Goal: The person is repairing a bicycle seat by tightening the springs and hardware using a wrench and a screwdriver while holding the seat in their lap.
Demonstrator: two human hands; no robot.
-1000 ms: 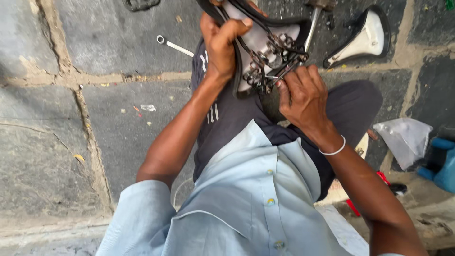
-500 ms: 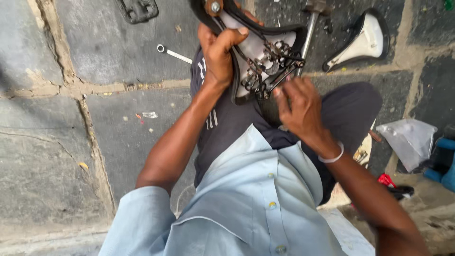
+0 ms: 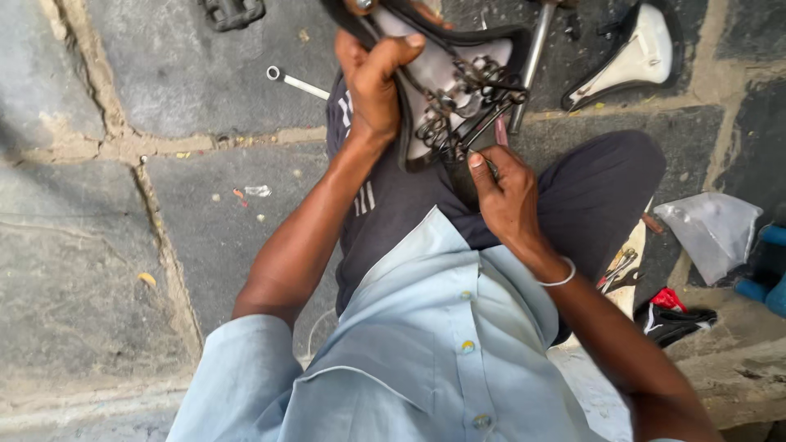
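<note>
An upturned bicycle saddle (image 3: 446, 78), black outside with a pale underside and metal springs and rails, rests over my lap. My left hand (image 3: 372, 82) grips its left edge, thumb hooked over the rim. My right hand (image 3: 503, 196) is just below the springs, fingers closed around a thin tool or rod at the saddle's rear end; what it holds is mostly hidden. A metal seat post (image 3: 528, 65) runs down from the top beside the springs.
A second saddle (image 3: 630, 57) lies upturned on the stone paving at top right. A spanner (image 3: 295, 82) and a dark pedal-like part (image 3: 233, 11) lie at top left. A clear plastic bag (image 3: 712, 229), a blue object (image 3: 765, 282) and red-black cloth (image 3: 671, 315) sit at right.
The saddle has shifted up and left in view. My right hand has moved down from the saddle's underside to just below the springs, closing on something thin.
</note>
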